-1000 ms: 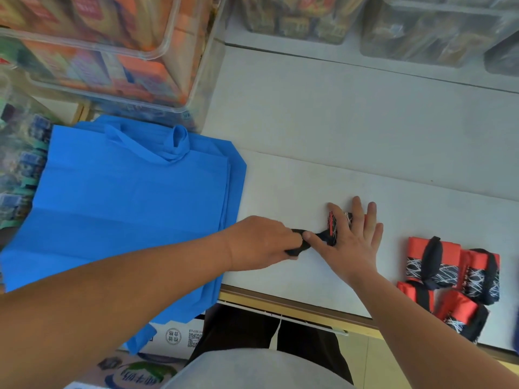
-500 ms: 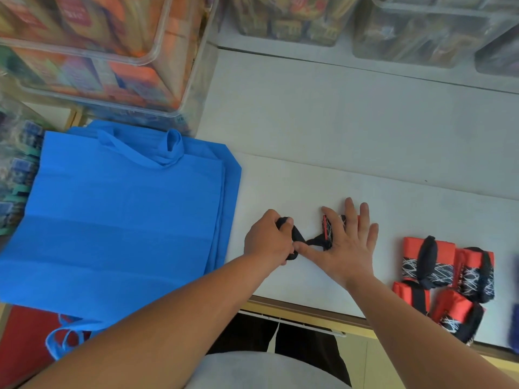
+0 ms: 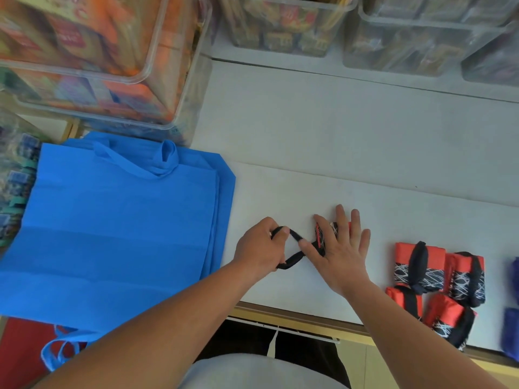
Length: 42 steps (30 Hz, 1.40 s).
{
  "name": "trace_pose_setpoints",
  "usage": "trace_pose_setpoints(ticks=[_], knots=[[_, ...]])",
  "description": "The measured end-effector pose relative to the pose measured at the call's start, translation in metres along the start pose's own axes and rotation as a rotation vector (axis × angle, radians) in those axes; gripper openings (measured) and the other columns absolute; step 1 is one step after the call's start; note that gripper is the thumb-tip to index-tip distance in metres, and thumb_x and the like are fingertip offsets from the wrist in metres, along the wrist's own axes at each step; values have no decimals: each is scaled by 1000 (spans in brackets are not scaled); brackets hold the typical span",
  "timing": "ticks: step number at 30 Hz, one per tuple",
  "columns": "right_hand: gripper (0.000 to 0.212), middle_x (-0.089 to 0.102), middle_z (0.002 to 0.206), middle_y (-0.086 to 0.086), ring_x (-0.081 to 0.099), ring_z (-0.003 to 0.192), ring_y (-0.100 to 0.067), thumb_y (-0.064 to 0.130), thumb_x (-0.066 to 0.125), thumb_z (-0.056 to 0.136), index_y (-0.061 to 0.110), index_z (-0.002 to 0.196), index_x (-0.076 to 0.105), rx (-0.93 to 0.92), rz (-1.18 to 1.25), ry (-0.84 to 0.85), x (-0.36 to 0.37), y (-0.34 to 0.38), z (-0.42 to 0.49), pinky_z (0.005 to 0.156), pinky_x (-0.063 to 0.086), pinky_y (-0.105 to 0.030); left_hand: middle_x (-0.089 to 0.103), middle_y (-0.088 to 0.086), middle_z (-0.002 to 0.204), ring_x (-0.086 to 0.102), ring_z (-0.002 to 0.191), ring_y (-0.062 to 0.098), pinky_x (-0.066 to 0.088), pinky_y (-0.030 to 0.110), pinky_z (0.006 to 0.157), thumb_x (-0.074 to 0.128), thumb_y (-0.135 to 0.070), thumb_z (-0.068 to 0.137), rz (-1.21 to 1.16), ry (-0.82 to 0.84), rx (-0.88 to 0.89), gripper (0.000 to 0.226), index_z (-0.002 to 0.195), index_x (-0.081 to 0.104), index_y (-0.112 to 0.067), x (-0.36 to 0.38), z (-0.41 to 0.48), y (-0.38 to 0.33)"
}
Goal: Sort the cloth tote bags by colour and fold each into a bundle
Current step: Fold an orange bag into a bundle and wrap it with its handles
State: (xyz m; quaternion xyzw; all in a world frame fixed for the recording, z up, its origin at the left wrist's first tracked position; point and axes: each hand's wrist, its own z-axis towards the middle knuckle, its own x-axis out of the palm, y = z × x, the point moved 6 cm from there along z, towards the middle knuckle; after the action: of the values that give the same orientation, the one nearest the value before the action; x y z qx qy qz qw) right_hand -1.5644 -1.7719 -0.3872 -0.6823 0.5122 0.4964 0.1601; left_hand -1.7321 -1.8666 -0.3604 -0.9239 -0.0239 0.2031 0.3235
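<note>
The left hand (image 3: 259, 245) grips the black strap (image 3: 292, 258); the right hand (image 3: 341, 254), fingers flat and spread, pins the red bundle (image 3: 320, 234) on the white table (image 3: 337, 169). Recommend firm pressure while stretching the strap over.

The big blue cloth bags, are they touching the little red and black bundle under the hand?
Apart. The head view shows bare white table between the flat blue cloth tote bags and the red-and-black folded bundle under the right hand.

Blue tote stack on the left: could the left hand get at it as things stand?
Probably yes, once freed: the left hand grips the black strap just beside the blue tote stack, with only bare table between them.
</note>
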Motion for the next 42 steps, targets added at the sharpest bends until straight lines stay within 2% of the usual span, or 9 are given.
trace_pose_setpoints(ticks=[3,6,10,13,16,20,27,34,42], knots=[[64,-19,168,9,-34,148,-13,66,0,97,50,157,15,-15,126,-6,-6,-4,-4,124,-8,-56,73,-1,67,72,67,15,63,45,69,49,-49,101,61,-23,-15,26,91,57,-26,-7,-2,-4],[58,14,165,-12,16,151,-34,58,35,101,38,156,32,88,178,-269,-25,-13,-13,117,30,-56,73,-2,67,72,67,15,63,45,69,48,-50,100,118,-52,-8,26,90,56,-27,-4,-4,-9],[71,61,113,-8,63,98,-27,68,74,74,17,119,55,488,479,-169,-26,-33,-12,84,56,-45,72,-2,69,71,67,13,63,45,69,48,-50,100,116,-80,-7,25,90,55,-29,-3,-11,-11],[55,63,78,-2,58,67,-23,49,87,71,7,87,56,597,790,-102,-23,-37,-5,63,46,-33,73,-2,67,70,62,7,63,45,70,48,-49,101,90,-87,-15,23,91,54,-30,-2,-20,-10],[36,66,77,-10,59,70,-33,28,85,80,0,84,63,516,1028,0,-30,-26,-7,67,51,-40,73,0,68,69,59,8,63,43,66,50,-49,101,50,-93,-38,23,92,55,-28,-3,-33,-13],[20,72,93,6,67,82,-8,19,76,89,29,103,66,43,831,103,-96,-5,-43,65,51,-16,70,8,66,66,55,21,62,41,54,53,-40,103,-78,6,-150,24,98,58,-17,-3,-53,-23],[32,67,96,8,65,90,-17,15,90,74,26,98,74,-542,658,-12,-173,2,-117,77,49,-19,68,14,79,71,59,29,58,35,48,57,-39,101,-30,206,60,21,101,61,-18,31,-105,-110],[36,63,124,17,70,101,-11,7,93,66,29,90,77,-314,970,-19,-213,-29,-133,75,57,-23,69,-2,86,68,73,18,60,38,66,43,-37,106,-69,318,210,26,98,66,-26,56,-162,-169],[25,70,80,2,65,69,-13,2,81,80,18,94,69,-200,974,-30,-219,-52,-150,60,52,-23,69,-4,110,75,81,21,60,35,90,67,-27,96,-294,34,275,27,122,67,-35,55,-184,-167]])
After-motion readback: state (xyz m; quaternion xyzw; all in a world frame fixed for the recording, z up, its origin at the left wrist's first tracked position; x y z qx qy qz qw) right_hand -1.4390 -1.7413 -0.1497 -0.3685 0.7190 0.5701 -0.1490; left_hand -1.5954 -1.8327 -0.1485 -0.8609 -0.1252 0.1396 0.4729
